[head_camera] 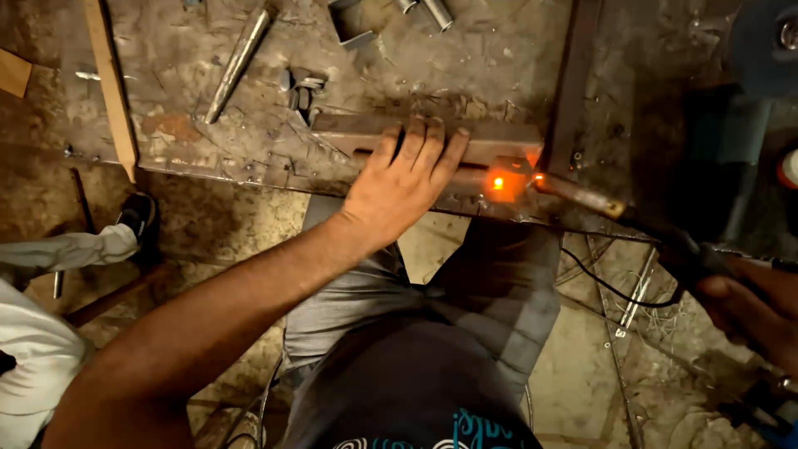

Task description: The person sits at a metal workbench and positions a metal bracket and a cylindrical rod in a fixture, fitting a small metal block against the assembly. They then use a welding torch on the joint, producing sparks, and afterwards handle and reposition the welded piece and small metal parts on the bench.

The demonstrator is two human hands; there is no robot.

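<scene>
A scarred, rust-stained grey metal tabletop (465, 62) filled the upper view under dim warm light; below it lay a dusty concrete floor (573, 374) littered with wire scraps.

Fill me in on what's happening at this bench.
A person is welding. Their left hand presses flat on a rusty metal bar at the edge of the steel table. Their right hand grips an electrode holder, whose rod touches the glowing orange joint. Another person's leg shows at left.
</scene>
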